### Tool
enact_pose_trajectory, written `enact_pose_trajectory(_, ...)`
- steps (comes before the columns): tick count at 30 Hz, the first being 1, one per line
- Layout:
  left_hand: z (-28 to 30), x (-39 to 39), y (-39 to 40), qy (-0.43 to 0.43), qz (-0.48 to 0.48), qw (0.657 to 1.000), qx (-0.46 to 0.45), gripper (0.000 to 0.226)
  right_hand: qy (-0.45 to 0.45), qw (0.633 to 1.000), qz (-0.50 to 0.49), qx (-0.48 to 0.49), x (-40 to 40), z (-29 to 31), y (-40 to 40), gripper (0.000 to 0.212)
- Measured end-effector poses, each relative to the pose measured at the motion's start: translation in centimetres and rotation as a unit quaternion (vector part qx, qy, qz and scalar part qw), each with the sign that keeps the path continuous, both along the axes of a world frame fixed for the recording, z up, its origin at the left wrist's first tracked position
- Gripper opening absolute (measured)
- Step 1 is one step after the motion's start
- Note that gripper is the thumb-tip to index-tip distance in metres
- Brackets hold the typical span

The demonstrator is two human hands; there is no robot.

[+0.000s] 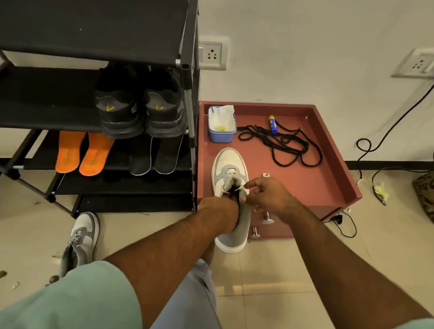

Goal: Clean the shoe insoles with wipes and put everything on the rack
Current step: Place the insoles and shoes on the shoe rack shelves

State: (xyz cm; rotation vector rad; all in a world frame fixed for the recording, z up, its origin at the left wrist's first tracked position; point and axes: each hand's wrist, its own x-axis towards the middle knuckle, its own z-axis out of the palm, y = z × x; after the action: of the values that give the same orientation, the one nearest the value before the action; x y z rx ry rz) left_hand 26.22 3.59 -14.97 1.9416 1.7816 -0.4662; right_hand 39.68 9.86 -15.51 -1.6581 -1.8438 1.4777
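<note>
Shoe: I see the grey-white shoe (pixel 231 180) toe-up over the front edge of the red cabinet (pixel 324 186).
Left hand (pixel 220 210): reaching into its opening; grip hidden, I cannot tell.
Right hand (pixel 270 195): pinching the collar.
Wipes: blue tub (pixel 221 131) on the cabinet.
Rack (pixel 92 24): orange insoles (pixel 84 153) on the third shelf.

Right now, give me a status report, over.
Left hand inside white sneaker. Right hand pinching its collar. Wipes tub within reach. Nothing in the way.
</note>
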Motion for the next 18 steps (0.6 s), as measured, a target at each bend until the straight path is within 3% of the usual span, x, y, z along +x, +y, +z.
enact_pose_trajectory(3,0.4,0.4,0.3,0.026,0.007,0.999,-0.024,0.039,-0.031,0.999,0.012,0.029,-0.2,-0.5,-0.4,0.032)
enact_pose_trajectory(5,0.8,0.0,0.0,0.013,-0.004,1.0,0.016,0.033,-0.047,0.997,-0.004,0.056,-0.6,-0.9,-0.6,0.031)
enact_pose_trajectory(9,0.6,-2.1,-1.2,-0.11,0.045,0.987,0.105,0.026,-0.083,0.993,0.0,0.083,-1.6,-1.3,-0.9,0.061)
enact_pose_trajectory(11,0.0,-3.2,-1.8,-0.237,0.122,0.949,0.168,0.024,-0.102,0.992,0.017,0.07,-2.3,-1.7,-1.2,0.091)
enact_pose_trajectory(13,-0.6,-3.7,-2.0,-0.339,0.199,0.886,0.246,0.021,-0.179,0.981,0.015,0.077,-3.1,-2.5,-1.7,0.108)
enact_pose_trajectory(16,-1.5,-3.6,-1.8,-0.394,0.292,0.824,0.283,0.028,-0.306,0.94,-0.022,0.149,-4.6,-3.2,-2.2,0.083)
enact_pose_trajectory(18,-2.2,-3.6,-1.7,-0.407,0.317,0.828,0.22,0.039,-0.304,0.938,-0.072,0.147,-5.2,-2.9,-1.9,0.051)
